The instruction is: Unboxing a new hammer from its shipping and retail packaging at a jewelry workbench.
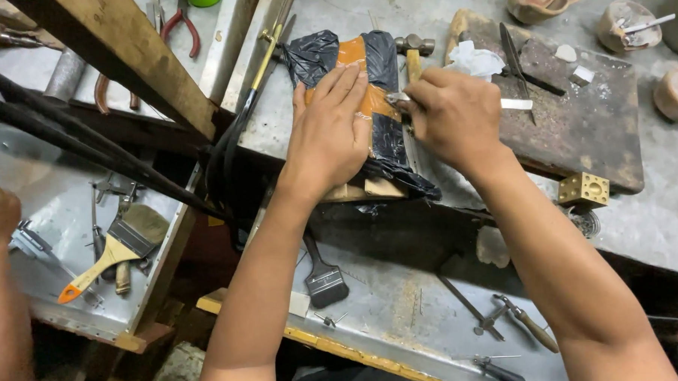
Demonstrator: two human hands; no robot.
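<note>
My left hand [329, 131] lies flat, fingers together, on an orange block wrapped in black plastic [376, 61] at the bench's front edge. My right hand [453, 115] is closed around a thin metal tool [397, 99] whose tip shows at the block's right side. A hammer [413, 49] lies just behind that hand. Part of a wooden piece [369, 188] shows under the block's near end.
A dark worn board [585, 129] at right carries a file [513, 57], white scraps and crumpled paper. A brass cube [583, 190] sits at its near corner. Lower trays hold brushes [115, 247], a black brush [326, 281], small tools. Another person's arm [1, 300] is at far left.
</note>
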